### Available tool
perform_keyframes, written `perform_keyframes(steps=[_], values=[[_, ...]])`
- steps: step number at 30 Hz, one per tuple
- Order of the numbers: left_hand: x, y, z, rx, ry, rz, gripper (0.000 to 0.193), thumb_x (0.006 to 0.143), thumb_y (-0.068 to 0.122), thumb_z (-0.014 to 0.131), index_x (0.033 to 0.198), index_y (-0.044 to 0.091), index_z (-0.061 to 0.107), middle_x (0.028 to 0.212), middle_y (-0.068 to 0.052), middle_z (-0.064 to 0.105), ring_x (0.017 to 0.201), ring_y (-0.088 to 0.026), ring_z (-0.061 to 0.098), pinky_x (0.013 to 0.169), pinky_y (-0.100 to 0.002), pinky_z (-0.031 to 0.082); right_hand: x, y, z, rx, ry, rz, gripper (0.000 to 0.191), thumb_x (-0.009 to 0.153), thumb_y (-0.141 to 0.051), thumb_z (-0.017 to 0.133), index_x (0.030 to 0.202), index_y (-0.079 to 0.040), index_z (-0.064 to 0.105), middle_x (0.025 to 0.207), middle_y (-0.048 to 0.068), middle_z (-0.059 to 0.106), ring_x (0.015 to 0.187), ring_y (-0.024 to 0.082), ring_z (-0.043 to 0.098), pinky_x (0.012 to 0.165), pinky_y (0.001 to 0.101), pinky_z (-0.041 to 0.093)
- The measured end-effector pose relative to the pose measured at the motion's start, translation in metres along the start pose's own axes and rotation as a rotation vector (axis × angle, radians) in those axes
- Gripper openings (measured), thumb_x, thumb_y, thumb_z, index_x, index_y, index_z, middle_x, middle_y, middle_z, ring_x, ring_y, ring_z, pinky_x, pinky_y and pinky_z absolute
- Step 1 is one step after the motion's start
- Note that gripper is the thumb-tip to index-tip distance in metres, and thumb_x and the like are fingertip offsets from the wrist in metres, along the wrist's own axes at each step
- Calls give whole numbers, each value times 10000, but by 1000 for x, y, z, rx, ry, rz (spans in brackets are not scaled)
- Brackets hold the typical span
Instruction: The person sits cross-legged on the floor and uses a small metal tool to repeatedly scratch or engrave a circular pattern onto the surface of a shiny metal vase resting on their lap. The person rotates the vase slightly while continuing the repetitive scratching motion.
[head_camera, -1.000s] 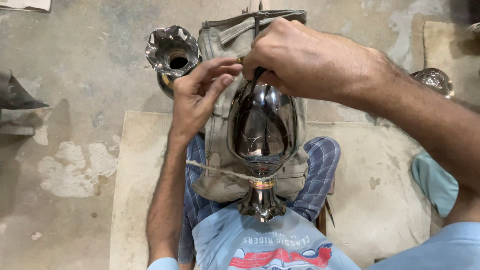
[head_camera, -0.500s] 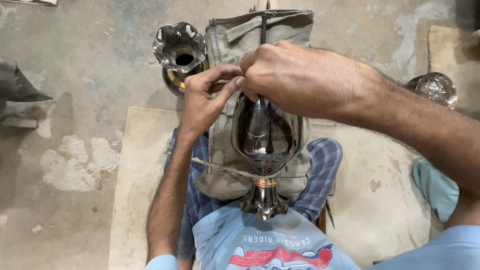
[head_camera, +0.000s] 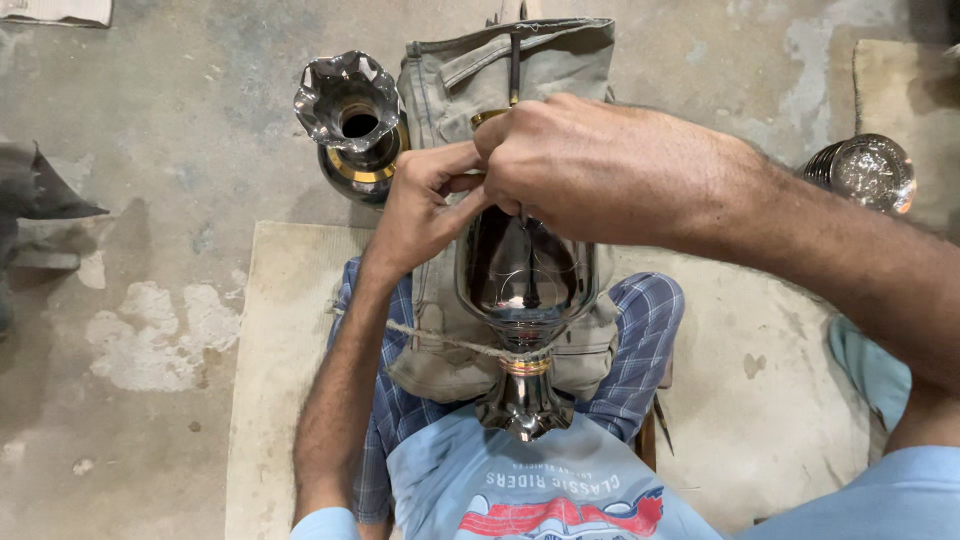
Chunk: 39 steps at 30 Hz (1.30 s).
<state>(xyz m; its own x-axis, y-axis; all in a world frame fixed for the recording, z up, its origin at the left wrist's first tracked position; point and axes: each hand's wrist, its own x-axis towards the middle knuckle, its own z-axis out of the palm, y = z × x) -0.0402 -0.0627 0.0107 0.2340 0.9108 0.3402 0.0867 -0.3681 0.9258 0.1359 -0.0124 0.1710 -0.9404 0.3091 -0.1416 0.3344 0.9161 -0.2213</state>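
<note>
Bare concrete floor lies around my mat (head_camera: 290, 330). Left of the dark polished vase (head_camera: 525, 290) on my lap, a finished fluted vase (head_camera: 350, 125) stands upright. My left hand (head_camera: 425, 210) pinches closed at the lap vase's upper end; my right hand (head_camera: 590, 165) curls shut over the same end, on a thin tool, I think. Steady pressure and a braced vase seem wise. Right of it sits a shiny round piece (head_camera: 865, 172).
</note>
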Motion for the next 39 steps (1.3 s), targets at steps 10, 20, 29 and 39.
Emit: perform_keyframes(steps=[10,20,29,39], values=[[14,9,10,143,-54,-7,257,964,118,757,1204,37,710,1052,-91,797,964,-170,802,818,-299,686,-8,28,2,72,17,127,93,763,-47,810,854,-44,792,895,113,673,821,243,710,640,404,587],[15,3,11,211,-50,-29,300,967,137,753,1251,62,691,1073,-101,801,1007,-192,799,841,-336,639,-4,41,5,6,-6,192,45,743,-50,851,752,-79,817,898,82,667,841,203,710,605,332,618],[18,2,9,123,-70,-61,276,1003,115,701,1268,42,671,1046,-96,807,964,-171,808,848,-330,641,2,49,-2,29,-49,155,113,702,-36,854,799,-75,810,912,87,688,798,225,718,625,363,606],[19,0,9,111,-81,-46,289,1007,119,697,1279,28,658,1041,-107,807,953,-177,809,833,-327,644,4,62,5,-16,-46,126,133,699,-108,891,797,-78,806,912,87,709,805,220,727,640,369,603]])
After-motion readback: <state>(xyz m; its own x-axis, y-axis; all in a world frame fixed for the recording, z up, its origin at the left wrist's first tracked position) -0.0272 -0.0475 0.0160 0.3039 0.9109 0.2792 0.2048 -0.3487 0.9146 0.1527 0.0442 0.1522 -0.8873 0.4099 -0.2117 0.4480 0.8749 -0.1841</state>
